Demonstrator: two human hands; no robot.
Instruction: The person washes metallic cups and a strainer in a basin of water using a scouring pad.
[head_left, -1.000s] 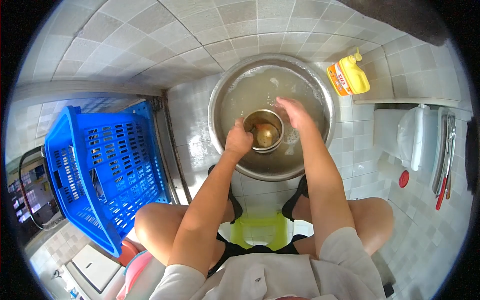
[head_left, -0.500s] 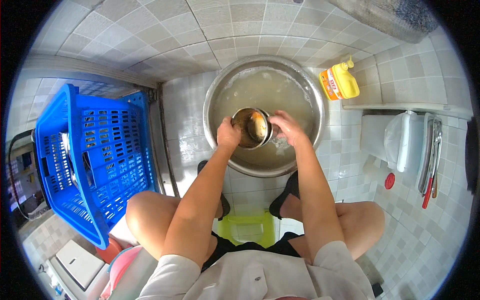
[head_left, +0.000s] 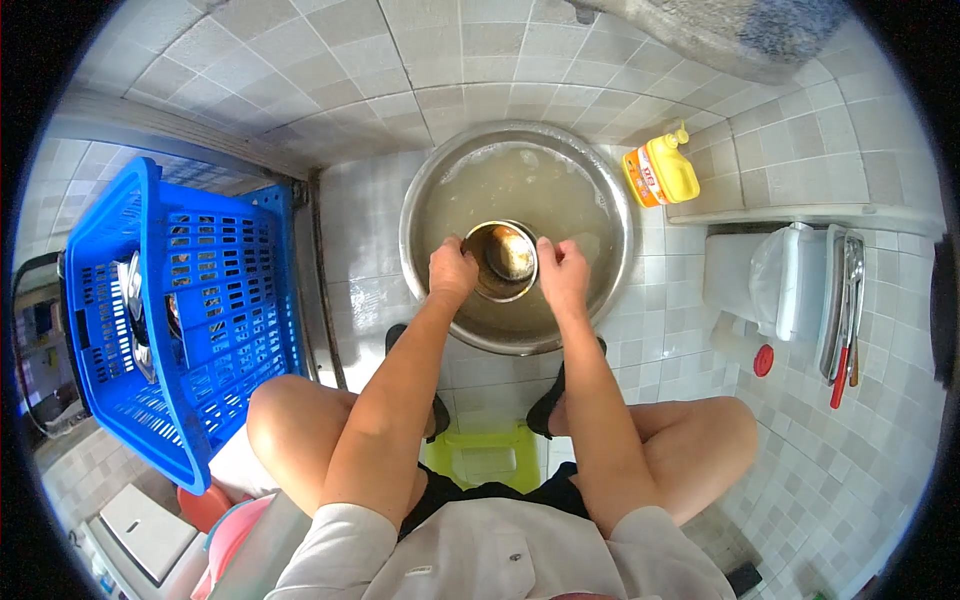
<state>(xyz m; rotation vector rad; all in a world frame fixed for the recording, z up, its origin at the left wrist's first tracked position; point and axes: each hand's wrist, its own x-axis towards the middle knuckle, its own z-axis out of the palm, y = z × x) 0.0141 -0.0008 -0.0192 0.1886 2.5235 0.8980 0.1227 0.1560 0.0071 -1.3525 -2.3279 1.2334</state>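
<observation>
A round metal pot (head_left: 500, 292), its inside stained brown with a pale patch, is tipped so that its mouth faces me. My left hand (head_left: 453, 270) is closed on the pot's left rim. On the opposite side, my right hand (head_left: 564, 274) has its fingers curled against the right rim; its fingertips are partly hidden. Under the pot lies a wide metal basin (head_left: 417, 190) with cloudy, greyish-brown water (head_left: 520, 175) in it. The pot hangs over the near half of the basin.
A yellow pump bottle (head_left: 668, 170) stands right of the basin. To the left is a blue plastic basket (head_left: 215, 330) with utensils inside. Cutting boards (head_left: 800, 285) and red-handled tools (head_left: 841, 370) hang on the right wall. A green stool (head_left: 480, 460) is beneath me.
The fingers of my right hand have gone from stretched out to curled at the pot's rim. The pot's tilt has changed slightly, and the whole view has shifted a little.
</observation>
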